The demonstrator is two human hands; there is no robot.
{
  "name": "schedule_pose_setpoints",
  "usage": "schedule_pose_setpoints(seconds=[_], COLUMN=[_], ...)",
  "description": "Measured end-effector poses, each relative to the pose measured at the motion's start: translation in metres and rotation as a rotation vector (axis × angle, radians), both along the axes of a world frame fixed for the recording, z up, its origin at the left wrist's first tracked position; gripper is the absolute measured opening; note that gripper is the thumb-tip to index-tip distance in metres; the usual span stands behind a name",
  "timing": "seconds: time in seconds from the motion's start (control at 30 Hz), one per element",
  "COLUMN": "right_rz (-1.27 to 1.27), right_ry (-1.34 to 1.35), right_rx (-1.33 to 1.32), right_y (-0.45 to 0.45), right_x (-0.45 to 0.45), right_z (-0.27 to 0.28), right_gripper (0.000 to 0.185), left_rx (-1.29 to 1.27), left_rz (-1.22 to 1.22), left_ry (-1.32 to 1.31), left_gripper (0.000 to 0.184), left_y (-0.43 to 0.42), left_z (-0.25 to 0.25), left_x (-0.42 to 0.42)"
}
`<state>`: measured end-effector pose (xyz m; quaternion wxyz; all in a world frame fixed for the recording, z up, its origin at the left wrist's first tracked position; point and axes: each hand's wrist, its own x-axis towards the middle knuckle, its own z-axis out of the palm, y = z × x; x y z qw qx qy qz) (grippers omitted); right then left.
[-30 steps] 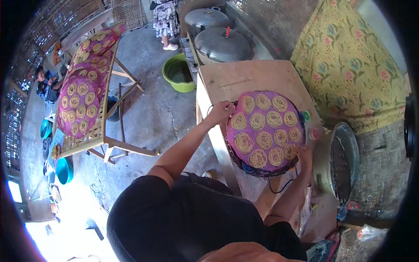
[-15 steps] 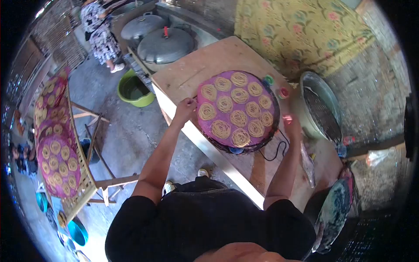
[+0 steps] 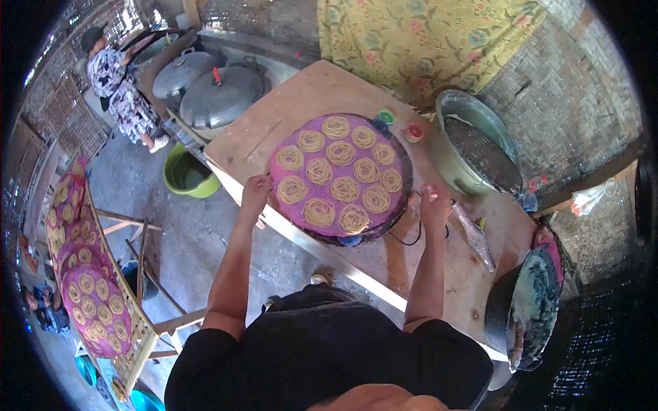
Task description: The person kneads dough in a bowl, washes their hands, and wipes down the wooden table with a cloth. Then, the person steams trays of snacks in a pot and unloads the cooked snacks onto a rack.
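A round tray (image 3: 407, 168) covered with a pink-purple cloth (image 3: 306, 204) lies on the wooden table. Several coiled nests of yellow strands (image 3: 340, 152) rest on the cloth. At the cloth's left edge is my left hand (image 3: 255, 194), its fingers pinched together; what they hold is too small to tell. My right hand (image 3: 434, 208) is raised over the table, to the right of the tray and apart from it. Its fingers are curled closed, and whatever is in them cannot be made out.
A large metal basin (image 3: 473, 147), a green lid (image 3: 386, 116), a red lid (image 3: 414, 132) and a plastic-wrapped item (image 3: 473, 234) are right of the tray. Lidded pots (image 3: 221, 98), a green tub (image 3: 188, 175) and a person (image 3: 118, 82) are at the left. Another cloth-covered rack (image 3: 96, 294) stands lower left.
The view has turned, so the table and tray appear farther left. My right hand has come away from the tray's edge. The standing person now shows more fully.
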<state>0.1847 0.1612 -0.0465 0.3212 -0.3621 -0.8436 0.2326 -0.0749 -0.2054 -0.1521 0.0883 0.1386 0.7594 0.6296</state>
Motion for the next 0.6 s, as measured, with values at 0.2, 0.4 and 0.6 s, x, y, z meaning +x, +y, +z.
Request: schedule_pose_setpoints(seconds=[0.2,0.4,0.6], right_rz=[0.09,0.277,0.183], right_ry=[-0.016,0.135,-0.358], right_rx=[0.241,0.11,0.114], right_y=[0.026,0.046,0.05], right_x=[-0.012,-0.051,-0.086], right_z=[-0.004,-0.01,-0.019], right_gripper=[0.019,0.018,0.012], left_rx=[-0.135,-0.132,-0.064], left_rz=[0.068,0.041,0.072], left_ry=[-0.022,-0.1,-0.205], left_gripper=[0.033,0.024,0.017], left_y=[-0.007,-0.009,0.004], left_z=[0.004,0.01,0.044], left_x=[0.008,0.01,0.03])
